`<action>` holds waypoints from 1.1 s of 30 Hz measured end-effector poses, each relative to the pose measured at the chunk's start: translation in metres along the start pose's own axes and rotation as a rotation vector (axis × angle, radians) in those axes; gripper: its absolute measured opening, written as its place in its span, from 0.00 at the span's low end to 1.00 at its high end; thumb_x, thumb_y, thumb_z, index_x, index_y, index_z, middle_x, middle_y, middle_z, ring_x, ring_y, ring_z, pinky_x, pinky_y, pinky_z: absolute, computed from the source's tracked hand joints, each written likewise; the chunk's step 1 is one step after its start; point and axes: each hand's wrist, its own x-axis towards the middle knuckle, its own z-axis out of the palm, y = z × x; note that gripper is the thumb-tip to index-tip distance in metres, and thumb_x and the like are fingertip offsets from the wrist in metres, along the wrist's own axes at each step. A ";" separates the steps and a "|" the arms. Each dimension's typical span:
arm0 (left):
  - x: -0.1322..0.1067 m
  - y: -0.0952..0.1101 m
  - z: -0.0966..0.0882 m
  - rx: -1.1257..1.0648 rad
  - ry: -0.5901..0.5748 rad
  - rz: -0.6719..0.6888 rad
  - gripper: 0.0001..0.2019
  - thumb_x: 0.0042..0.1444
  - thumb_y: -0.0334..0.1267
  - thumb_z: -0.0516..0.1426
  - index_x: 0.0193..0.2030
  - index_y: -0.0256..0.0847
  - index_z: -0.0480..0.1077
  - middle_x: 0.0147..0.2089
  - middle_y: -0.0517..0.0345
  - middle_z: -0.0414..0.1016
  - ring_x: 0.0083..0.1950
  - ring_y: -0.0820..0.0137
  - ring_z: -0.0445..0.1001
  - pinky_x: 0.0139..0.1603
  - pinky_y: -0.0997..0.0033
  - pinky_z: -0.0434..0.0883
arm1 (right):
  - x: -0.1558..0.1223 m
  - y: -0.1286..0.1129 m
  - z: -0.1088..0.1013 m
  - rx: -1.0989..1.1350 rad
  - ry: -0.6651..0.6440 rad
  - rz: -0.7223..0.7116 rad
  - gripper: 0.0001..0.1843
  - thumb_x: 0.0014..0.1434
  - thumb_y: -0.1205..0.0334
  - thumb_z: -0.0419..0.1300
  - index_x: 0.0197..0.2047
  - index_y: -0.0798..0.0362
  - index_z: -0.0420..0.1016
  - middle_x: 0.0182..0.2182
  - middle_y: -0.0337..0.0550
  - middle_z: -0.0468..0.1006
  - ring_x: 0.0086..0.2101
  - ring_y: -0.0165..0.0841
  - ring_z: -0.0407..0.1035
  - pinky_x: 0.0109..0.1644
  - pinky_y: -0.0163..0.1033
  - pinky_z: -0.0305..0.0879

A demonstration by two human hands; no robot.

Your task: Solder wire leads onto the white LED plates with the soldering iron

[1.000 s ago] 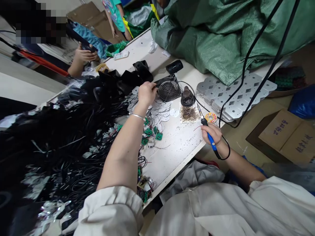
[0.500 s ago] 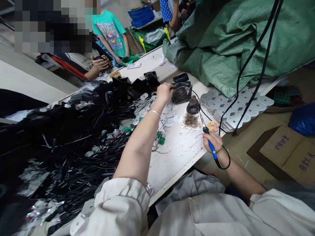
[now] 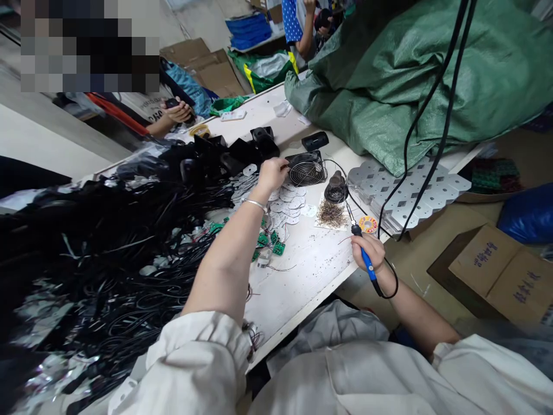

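Arm stretched forward, my left hand [image 3: 273, 174] has its fingers closed at the left edge of a small black fan [image 3: 307, 173] with a round wire guard. My right hand [image 3: 368, 252] is wrapped round a soldering iron [image 3: 368, 262] with a blue handle, tip pointing up and away. A thin reddish wire sticks out by its fingers. Beyond the tip stands a dark, round-based holder [image 3: 336, 189] beside brown crumbs on a white sheet [image 3: 332, 214]. A solder spool [image 3: 368, 224] with a yellow and red label lies beside the iron.
Black cables [image 3: 142, 276] are heaped on the left. White plates [image 3: 287, 204] and green circuit boards [image 3: 279, 248] lie mid-table. Perforated metal sheets [image 3: 410, 187] and a green sack [image 3: 415, 86] are at right, with black cords hanging in front. A co-worker's hands [image 3: 177, 110] hold something dark.
My left hand and the fan have shifted left together along the table. The right hand keeps the soldering iron in nearly the same place. A person in a green shirt has left view.
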 end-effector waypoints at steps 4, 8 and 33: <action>-0.008 -0.010 -0.004 0.014 -0.008 -0.008 0.16 0.60 0.35 0.57 0.52 0.37 0.80 0.54 0.46 0.82 0.55 0.56 0.79 0.60 0.63 0.72 | -0.004 0.001 -0.001 0.007 0.006 0.023 0.17 0.60 0.74 0.57 0.51 0.52 0.75 0.26 0.41 0.79 0.26 0.32 0.73 0.31 0.38 0.73; -0.012 -0.006 -0.001 0.007 0.015 -0.033 0.17 0.60 0.35 0.56 0.53 0.38 0.80 0.56 0.46 0.81 0.56 0.57 0.78 0.60 0.62 0.72 | -0.006 0.001 -0.002 0.011 -0.020 0.039 0.17 0.60 0.74 0.57 0.50 0.51 0.75 0.26 0.41 0.79 0.26 0.33 0.74 0.32 0.38 0.73; -0.128 0.034 0.026 0.268 -0.378 0.267 0.18 0.69 0.43 0.53 0.64 0.49 0.70 0.72 0.50 0.66 0.73 0.55 0.63 0.72 0.49 0.59 | -0.022 -0.001 0.002 0.312 0.046 0.555 0.11 0.66 0.57 0.55 0.45 0.49 0.78 0.23 0.36 0.81 0.18 0.29 0.73 0.24 0.35 0.72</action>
